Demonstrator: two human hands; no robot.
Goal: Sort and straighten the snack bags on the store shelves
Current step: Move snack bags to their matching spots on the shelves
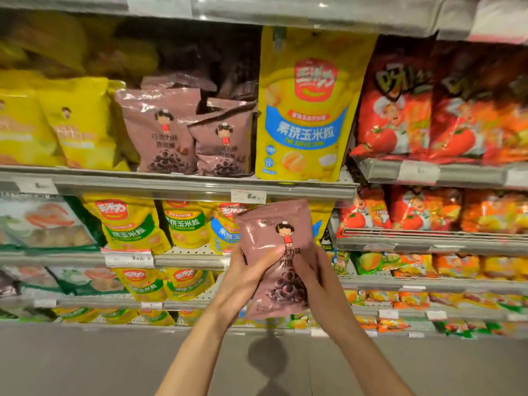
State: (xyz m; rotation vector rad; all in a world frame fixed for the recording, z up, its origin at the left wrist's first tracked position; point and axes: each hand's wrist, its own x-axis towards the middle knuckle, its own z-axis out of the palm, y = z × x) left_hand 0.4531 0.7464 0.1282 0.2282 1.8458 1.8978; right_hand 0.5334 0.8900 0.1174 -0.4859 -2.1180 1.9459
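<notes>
pink bag [275, 238] between both hands' fingers [268, 257]

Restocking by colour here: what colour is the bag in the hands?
Dusty pink-brown bag, with a cartoon child in red; clearest in the head view.

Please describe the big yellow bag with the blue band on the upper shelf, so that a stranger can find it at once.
Look at the upper shelf, just above the pink bag that the left hand and right hand hold. The yellow bag stands upright between the pink bags and the red bags. It is the tallest there, the only one with a blue band.
</notes>
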